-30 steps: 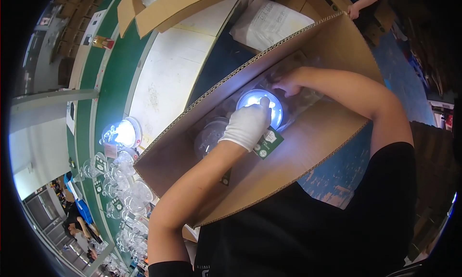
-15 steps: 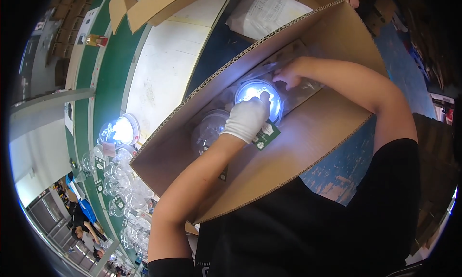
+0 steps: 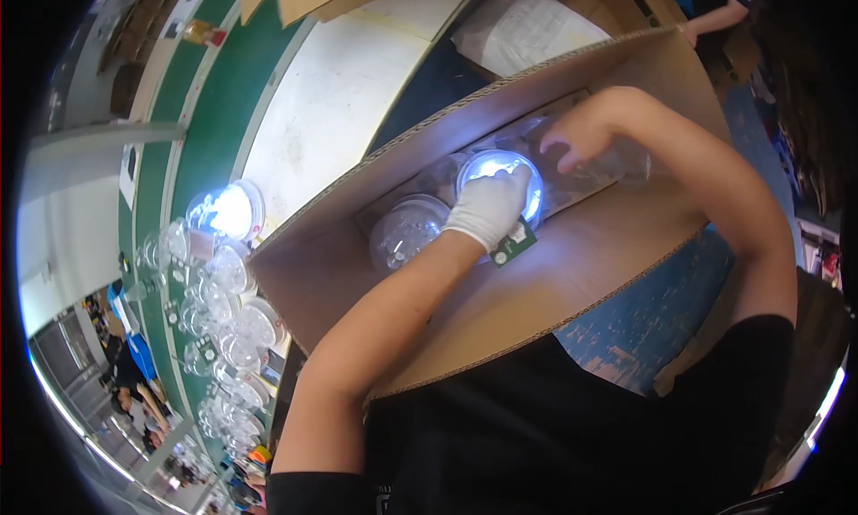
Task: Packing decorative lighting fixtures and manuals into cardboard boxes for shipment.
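Observation:
Deep in a long cardboard box [image 3: 572, 274], my left hand [image 3: 490, 209], in a white glove, grips a clear round globe lamp [image 3: 502, 164] that glows bluish white. A green card tag [image 3: 515, 246] hangs by it. Beside it in the box lies an unlit clear globe lamp [image 3: 404, 235]. My bare right hand [image 3: 585, 141] is just right of the lit lamp, its thumb and forefinger curved and apart. Clear plastic film [image 3: 618, 164] lies under and around that hand; whether any fingers touch it is hidden.
Left of the box, a green-edged workbench [image 3: 228, 86] carries another lit globe lamp [image 3: 231, 213] and several clear globes [image 3: 234, 327]. A white wrapped package [image 3: 532, 30] sits beyond the box. Another person's hand [image 3: 693, 34] touches the box's far right corner.
My right hand has drawn back a little from the lit lamp, up and to the right. The left hand keeps its grip. The whole view has shifted slightly.

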The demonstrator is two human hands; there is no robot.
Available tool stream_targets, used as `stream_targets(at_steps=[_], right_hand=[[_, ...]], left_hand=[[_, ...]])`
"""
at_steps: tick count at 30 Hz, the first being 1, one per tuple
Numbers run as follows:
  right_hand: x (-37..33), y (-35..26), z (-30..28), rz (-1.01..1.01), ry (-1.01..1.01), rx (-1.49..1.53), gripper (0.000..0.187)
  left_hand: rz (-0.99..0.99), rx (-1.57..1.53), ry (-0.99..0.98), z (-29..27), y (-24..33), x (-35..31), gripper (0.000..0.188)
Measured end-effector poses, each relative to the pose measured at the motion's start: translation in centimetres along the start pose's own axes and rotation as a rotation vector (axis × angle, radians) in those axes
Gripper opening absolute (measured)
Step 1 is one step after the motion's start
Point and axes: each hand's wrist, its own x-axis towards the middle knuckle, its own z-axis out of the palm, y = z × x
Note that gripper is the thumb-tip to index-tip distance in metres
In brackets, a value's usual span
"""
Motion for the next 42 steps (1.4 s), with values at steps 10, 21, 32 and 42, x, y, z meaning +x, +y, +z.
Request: stream_targets(at_steps=[10, 21, 32, 42], right_hand=[[-10.5, -10.5, 6.5, -0.088, 1.07, 0.241, 0.039], [-9.6, -19.7, 8.3, -0.149, 1.189, 0.367, 0.024], [-3.7, -24.3, 9.8, 0.255, 1.369, 0.605, 0.018], [-2.5, -24.7, 10.9, 0.364, 1.347, 0.581, 0.013]], left_hand=[[-0.016, 0.241, 0.365, -7.6, 3.1, -5.0, 0.026], [-0.426, 0.479, 0.914, -36.7, -26.2, -27.3, 0.027], [-1.173, 0.47, 0.215, -32.6, -62.2, -40.3, 0.061], [-0.967, 0.491, 0.255, -32.0, -64.9, -40.6, 0.025]])
